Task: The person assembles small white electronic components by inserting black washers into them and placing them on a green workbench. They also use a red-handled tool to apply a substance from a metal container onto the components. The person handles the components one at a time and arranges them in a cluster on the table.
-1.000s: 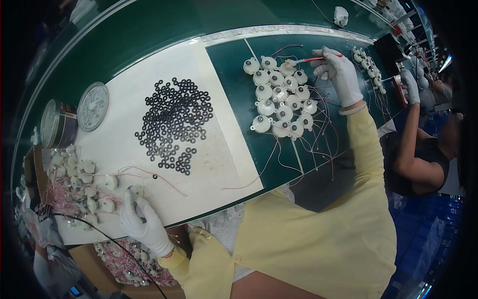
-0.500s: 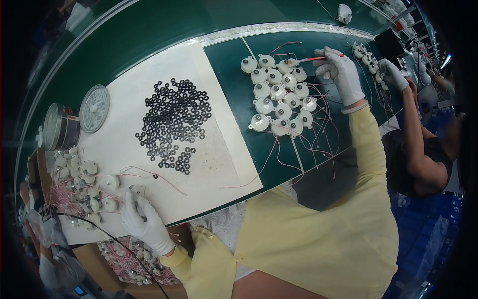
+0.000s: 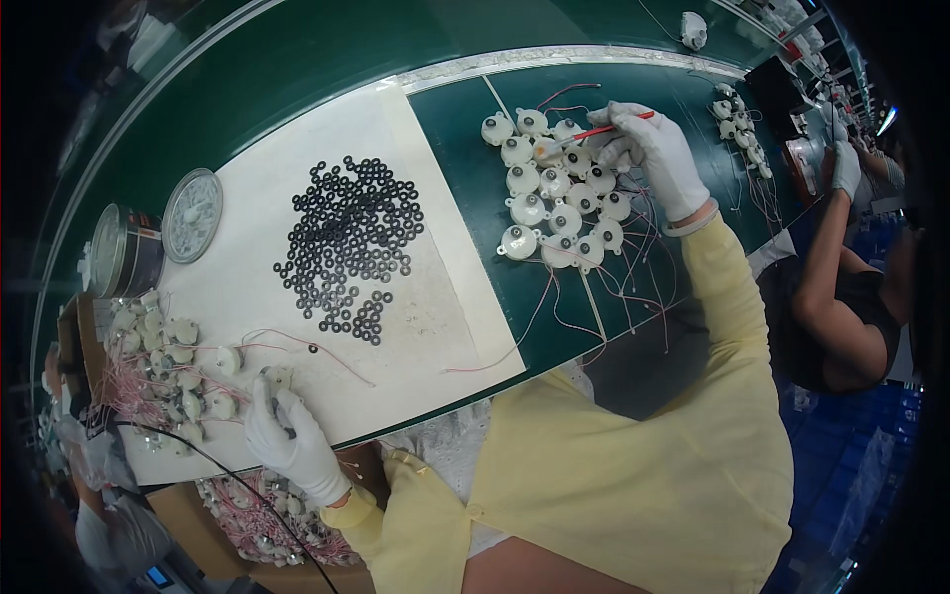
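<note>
In my gloved right hand (image 3: pixel 653 148) is a slim red-handled brush (image 3: pixel 618 127). Its pale tip rests on or just above one of the round white motors (image 3: pixel 521 179), which stand grouped in rows on the green tabletop. Each shows a dark hub on top, and pink and white wires trail off the group's right and near sides. My gloved left hand (image 3: pixel 292 450), at the table's near left edge, has its fingers closed around a round white motor (image 3: pixel 280 377); the fingers partly hide it.
Many small black rings (image 3: pixel 351 228) lie on a white sheet (image 3: pixel 426 327). At left are a tin (image 3: pixel 129 252), its round lid (image 3: pixel 192 216) and a heap of wired motors (image 3: pixel 163 361). A box (image 3: pixel 188 525) of motors sits below. A co-worker's arm (image 3: pixel 826 238) works at right.
My right hand and the brush have moved left and nearer, the tip passing to another motor. My left hand keeps its place. The co-worker's gloved hand has moved away from the motors at far right.
</note>
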Motion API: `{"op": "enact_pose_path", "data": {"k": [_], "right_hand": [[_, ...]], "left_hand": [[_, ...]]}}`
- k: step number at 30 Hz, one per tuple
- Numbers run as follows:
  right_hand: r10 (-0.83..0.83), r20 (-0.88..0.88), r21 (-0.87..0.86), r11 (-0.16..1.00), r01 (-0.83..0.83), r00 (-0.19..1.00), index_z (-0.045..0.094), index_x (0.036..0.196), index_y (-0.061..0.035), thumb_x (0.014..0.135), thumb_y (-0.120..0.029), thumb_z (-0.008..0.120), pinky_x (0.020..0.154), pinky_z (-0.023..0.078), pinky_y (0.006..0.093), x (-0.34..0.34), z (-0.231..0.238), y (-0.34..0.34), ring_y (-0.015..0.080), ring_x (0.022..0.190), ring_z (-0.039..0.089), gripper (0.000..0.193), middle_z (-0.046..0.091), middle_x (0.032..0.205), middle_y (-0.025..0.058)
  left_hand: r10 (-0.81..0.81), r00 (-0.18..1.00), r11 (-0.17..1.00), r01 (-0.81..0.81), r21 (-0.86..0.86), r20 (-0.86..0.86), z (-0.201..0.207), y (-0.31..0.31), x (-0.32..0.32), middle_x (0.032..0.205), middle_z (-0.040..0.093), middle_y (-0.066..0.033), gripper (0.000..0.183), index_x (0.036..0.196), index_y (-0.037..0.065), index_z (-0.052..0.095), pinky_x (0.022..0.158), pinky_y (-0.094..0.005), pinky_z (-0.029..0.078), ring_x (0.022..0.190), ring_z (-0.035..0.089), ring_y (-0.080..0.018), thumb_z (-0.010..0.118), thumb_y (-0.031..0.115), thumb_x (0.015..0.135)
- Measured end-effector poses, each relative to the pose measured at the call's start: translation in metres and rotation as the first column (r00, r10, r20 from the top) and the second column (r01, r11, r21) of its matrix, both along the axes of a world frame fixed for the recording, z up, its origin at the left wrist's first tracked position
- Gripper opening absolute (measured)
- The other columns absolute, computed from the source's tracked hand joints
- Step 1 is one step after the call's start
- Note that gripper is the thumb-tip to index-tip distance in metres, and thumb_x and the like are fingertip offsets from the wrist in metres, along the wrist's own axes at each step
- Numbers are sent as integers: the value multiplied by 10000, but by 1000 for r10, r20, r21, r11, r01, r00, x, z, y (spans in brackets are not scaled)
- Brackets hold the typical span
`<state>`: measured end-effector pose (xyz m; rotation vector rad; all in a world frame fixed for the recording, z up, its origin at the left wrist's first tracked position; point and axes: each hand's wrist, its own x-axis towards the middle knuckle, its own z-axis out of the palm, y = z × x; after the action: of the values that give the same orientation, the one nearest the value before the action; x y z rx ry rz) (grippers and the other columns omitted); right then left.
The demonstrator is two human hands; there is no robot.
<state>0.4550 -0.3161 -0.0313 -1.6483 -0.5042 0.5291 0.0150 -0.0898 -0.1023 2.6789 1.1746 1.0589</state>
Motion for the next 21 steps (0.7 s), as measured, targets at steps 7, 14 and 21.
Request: {"op": "enact_pose_path", "data": {"k": [7, 14, 21], "right_hand": [[-3, 52, -47, 999, 5, 999, 646, 1181, 37, 1034, -254, 529, 570, 439, 206, 4, -2, -7, 115, 691, 660, 346, 709, 945, 111], [-99, 100, -12, 995, 101, 990, 644, 1202, 28, 1048, -311, 517, 545, 429, 178, 25, 8, -22, 120, 691, 664, 393, 699, 952, 120], [-114, 150, -90, 988, 128, 982, 660, 1232, -2, 1046, -354, 534, 562, 429, 189, 27, 7, -12, 99, 687, 655, 418, 704, 952, 95]], "left_hand": [[23, 1000, 999, -24, -46, -4, 0, -2, 0, 1079, 692, -144, 370, 1227, 10, 663, 810, -429, 487, 930, 619, -320, 695, -12, 859], [3, 1000, 1000, -3, 7, -3, -1, 1, -1, 1062, 688, -137, 371, 1230, 9, 659, 794, -421, 484, 909, 613, -314, 696, -11, 861], [7, 1000, 1000, -7, -24, 2, 0, 0, 0, 1058, 690, -135, 366, 1228, 4, 658, 773, -419, 484, 890, 610, -312, 692, -16, 864]]}}
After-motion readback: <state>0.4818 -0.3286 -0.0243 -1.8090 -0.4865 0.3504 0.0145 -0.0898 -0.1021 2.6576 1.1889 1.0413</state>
